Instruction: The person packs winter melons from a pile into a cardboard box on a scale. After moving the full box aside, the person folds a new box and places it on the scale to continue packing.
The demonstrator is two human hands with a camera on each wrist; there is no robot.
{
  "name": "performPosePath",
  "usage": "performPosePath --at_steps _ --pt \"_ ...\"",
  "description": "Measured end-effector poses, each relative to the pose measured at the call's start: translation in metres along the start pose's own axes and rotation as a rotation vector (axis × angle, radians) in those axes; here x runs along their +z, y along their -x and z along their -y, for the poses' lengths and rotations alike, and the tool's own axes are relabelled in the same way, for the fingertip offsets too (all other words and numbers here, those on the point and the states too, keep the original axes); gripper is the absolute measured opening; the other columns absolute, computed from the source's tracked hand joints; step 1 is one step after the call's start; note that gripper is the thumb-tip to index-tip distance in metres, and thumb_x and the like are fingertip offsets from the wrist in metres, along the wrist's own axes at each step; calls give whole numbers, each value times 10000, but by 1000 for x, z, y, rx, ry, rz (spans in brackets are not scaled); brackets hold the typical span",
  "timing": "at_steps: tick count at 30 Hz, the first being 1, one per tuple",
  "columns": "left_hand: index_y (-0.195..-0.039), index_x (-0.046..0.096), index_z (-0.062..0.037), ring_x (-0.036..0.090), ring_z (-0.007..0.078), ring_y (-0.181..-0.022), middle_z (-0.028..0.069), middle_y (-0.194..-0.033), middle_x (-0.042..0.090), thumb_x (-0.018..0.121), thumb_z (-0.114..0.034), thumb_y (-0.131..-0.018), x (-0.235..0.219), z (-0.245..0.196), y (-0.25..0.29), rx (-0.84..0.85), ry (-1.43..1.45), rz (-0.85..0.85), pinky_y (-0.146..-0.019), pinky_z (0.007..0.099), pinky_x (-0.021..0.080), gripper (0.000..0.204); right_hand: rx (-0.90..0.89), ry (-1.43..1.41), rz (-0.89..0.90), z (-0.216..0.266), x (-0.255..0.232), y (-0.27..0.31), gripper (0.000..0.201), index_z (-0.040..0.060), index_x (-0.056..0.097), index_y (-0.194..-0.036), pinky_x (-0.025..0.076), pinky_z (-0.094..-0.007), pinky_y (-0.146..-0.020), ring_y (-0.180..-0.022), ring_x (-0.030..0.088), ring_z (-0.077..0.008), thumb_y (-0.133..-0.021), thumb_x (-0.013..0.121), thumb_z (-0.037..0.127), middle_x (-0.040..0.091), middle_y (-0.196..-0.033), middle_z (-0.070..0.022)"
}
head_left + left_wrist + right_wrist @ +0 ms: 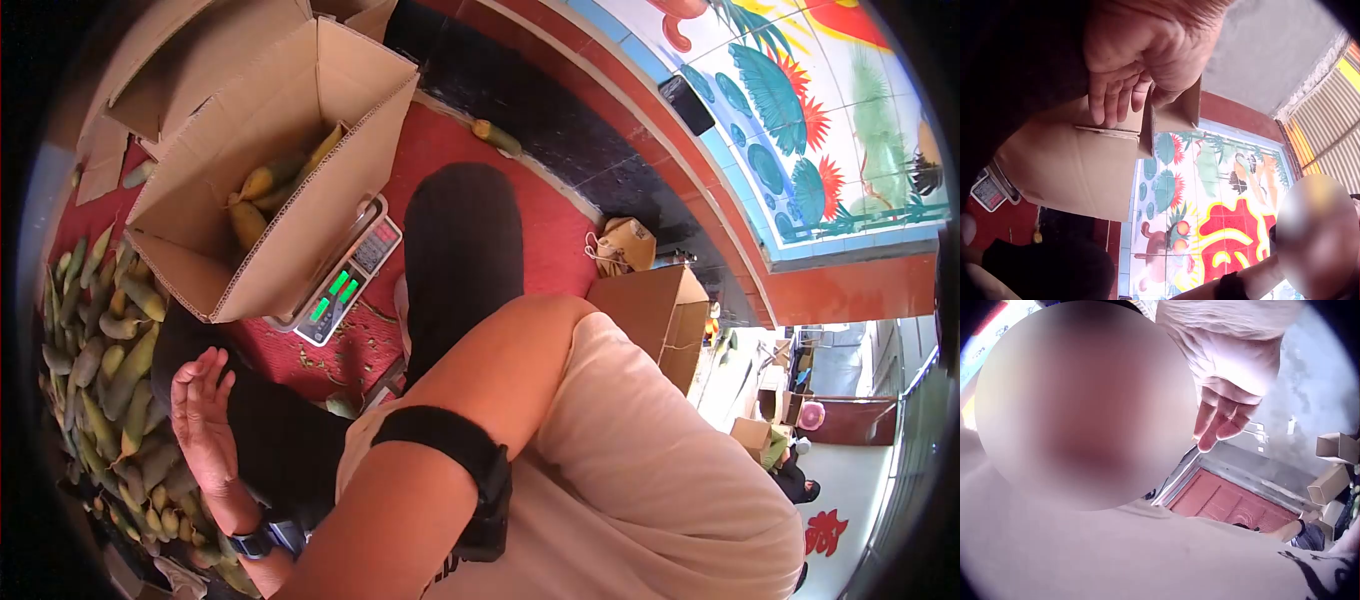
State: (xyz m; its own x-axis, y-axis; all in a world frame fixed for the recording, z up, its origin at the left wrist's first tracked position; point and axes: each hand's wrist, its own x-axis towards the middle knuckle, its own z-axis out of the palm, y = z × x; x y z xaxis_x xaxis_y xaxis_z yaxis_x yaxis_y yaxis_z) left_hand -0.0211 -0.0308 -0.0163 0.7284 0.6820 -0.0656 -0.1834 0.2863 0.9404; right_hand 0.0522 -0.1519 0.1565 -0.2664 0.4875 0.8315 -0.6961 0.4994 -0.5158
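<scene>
My left hand (205, 410) is raised beside the pile, its fingers loosely extended and holding nothing. In the left wrist view, the same hand (1141, 69) overlaps the edge of an open cardboard box (1079, 162). In the head view, this box (330, 190) stands on a digital scale (345, 290) with a green-lit display, and several thick yellow-green cucumber-like vegetables (265, 185) lie inside. My right arm is bent up toward my head. In the right wrist view, my right hand (1229, 381) is beside the blurred face, fingers loosely extended; part of it is hidden.
A large pile of similar vegetables (110, 370) covers the floor at left. Another cardboard box (200, 60) stands behind the scale, and one (650, 310) stands to the right. A single vegetable (497, 137) lies by the wall on the red mat (550, 220).
</scene>
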Motion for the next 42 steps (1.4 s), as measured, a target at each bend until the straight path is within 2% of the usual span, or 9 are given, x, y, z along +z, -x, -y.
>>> performPosePath --at_steps 23,25,28,30,32,33,35,37,42 --pt "-1149 440 -15 490 302 -1135 185 -1202 499 534 -284 -891 3 -4 0 10 70 11 -932 388 397 385 515 377 156 43 -60 40 152 -5 575 -843 454 -379 -672 -733 564 -311 -804 528 135 574 -793 -144" --pt "-1109 461 -17 526 294 -1087 167 -1100 562 521 -287 -901 3 -4 0 48 98 49 -930 392 406 347 528 401 190 41 -63 39 146 -4 572 -839 453 -377 -673 -731 562 -308 -802 527 130 571 -790 -138" --pt "-1007 529 -7 584 282 -982 82 -771 595 450 -200 -940 9 -8 1 -44 92 -125 -893 387 439 219 614 706 -101 53 -92 80 92 37 573 -786 459 -368 -639 -700 570 -286 -811 569 126 565 -746 -112" --pt "-1010 522 -11 590 304 -971 62 -702 539 459 -207 -931 8 -10 2 -26 109 -102 -882 416 445 221 754 965 -287 71 -112 106 85 40 575 -768 465 -360 -604 -664 598 -254 -800 570 119 584 -708 -114" --pt "-992 529 2 604 324 -940 67 -667 528 460 -226 -926 8 -17 9 22 84 -109 -866 431 457 248 923 1067 -531 91 -122 134 37 27 583 -825 456 -290 -584 -678 577 -126 -832 568 60 584 -702 -74" --pt "-987 534 0 606 328 -933 65 -654 530 471 -239 -922 3 -21 14 40 80 -111 -870 429 454 255 868 1134 -619 97 -132 153 51 14 575 -822 452 -287 -581 -640 556 -134 -823 586 64 576 -706 -80" --pt "-990 536 -17 603 323 -940 76 -717 577 489 -288 -914 2 -40 28 82 37 -180 -872 427 449 285 842 1327 -707 122 -145 178 110 2 550 -771 433 -292 -586 -623 531 -161 -814 607 86 550 -691 -89" --pt "-976 538 -7 600 296 -945 117 -830 621 457 -218 -923 -5 -58 43 184 138 -201 -867 387 442 233 789 1657 -606 141 -151 191 125 -5 527 -745 423 -304 -593 -622 523 -207 -809 604 71 520 -681 -112" --pt "-994 535 -37 548 274 -1058 120 -985 621 430 -304 -924 -56 -89 92 289 160 -427 -906 371 403 296 716 1876 -634 150 -152 220 156 -14 489 -731 409 -325 -591 -614 500 -252 -823 582 70 496 -682 -131"
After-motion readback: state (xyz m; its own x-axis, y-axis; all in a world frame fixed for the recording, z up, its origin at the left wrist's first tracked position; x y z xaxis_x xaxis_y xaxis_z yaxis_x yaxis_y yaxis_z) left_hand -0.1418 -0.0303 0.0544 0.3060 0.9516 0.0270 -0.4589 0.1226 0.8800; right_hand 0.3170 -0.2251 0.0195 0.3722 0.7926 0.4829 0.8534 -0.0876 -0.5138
